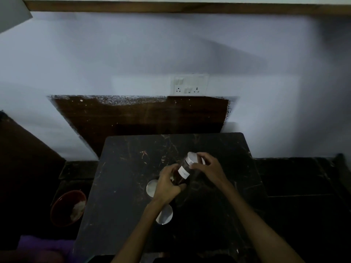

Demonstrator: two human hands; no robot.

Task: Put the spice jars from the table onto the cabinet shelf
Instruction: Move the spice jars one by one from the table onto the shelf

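The spice jar (183, 171) is off the counter (123, 168), held tilted in the air above the counter's middle, its white lid (191, 157) pointing up and away toward the far right corner and its dark base pointing down toward the near left. Its long axis therefore runs on a diagonal between the two hands, not upright. The left hand (167, 184) grips the lower body, fingers curled round the base end; the right hand (209, 168) grips the lid end, its fingers (197, 165) curled over the white cap, as if checking or tightening it, though that is only a guess. A white label on the jar's side faces the camera. Two more jars stand on the counter: one white lid (151, 187) shows just left of the left hand, partly hidden by it, and another (165, 215) lies nearer the near edge, beneath the left forearm. A wooden shelf edge (171, 8) runs along the top of the view, high above the wall socket (189, 85), and looks like the likely goal. Since both hands sit on the jar, either could carry it; the right hand is at the end nearer the shelf. The jar would probably need righting before being lifted upward and away. A red bowl (66, 207) sits on the floor off the counter's left edge.
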